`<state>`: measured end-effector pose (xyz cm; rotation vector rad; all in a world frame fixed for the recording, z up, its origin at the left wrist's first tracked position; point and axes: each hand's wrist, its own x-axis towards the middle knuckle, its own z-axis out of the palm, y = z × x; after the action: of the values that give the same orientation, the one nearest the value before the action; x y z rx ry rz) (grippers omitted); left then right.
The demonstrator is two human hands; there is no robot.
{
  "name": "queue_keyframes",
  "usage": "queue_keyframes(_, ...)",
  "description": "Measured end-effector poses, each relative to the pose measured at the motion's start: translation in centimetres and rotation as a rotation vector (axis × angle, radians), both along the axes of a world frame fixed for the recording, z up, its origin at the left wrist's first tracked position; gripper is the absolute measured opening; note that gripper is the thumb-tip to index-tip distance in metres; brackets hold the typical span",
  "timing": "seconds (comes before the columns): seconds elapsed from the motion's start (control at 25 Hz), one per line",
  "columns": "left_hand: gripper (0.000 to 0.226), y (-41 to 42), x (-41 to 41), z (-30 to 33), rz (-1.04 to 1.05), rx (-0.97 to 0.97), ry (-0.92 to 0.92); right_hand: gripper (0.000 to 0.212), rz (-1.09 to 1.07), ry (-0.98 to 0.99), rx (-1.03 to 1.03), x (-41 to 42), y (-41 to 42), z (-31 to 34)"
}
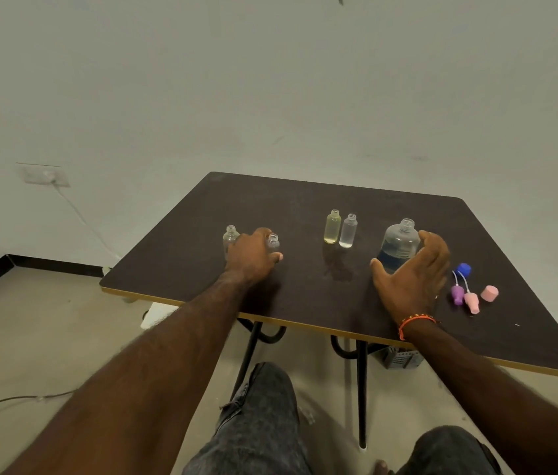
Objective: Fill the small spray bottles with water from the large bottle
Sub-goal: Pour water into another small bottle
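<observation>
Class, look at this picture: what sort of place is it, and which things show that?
Probably a bare spare room at home: a small folding table, a wall socket with a trailing cord, plain walls and floor.
</observation>
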<state>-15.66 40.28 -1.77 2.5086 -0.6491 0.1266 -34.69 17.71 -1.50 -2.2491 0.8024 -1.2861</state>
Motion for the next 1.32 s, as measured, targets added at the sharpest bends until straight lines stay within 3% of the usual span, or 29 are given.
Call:
queue_keyframes(0.2,0.050,-3.4,-1.7,-0.1,-0.091,-0.075,0.069,0.116,0.055,0.204,0.099,-0.6,-2.6,0.6)
queue_keyframes(0.32,0.046,-6.2,-2.9,-0.1,-0.155,-0.097,0.074,0.117,0.151,0.301,0.206,-0.5,-3.8,0.6)
queue_keyframes(0.6,0.045,-10.5,-4.3,-0.1,-0.198,-0.113,0.107,0.105,0.277,0.267,0.348,0.1,-5.2,0.9)
queue_keyframes(0.84,0.049,-10.8,-3.3,-0.4,-0.221,-0.143,0.119,0.079,0.302,0.183,0.380,0.8,-5.5,1.7)
queue_keyframes(1.32,0.040,-10.6,-2.7,-0.9,-0.244,-0.223,0.123,0.082,0.413,0.369,0.015,3.3,-3.7,2.5)
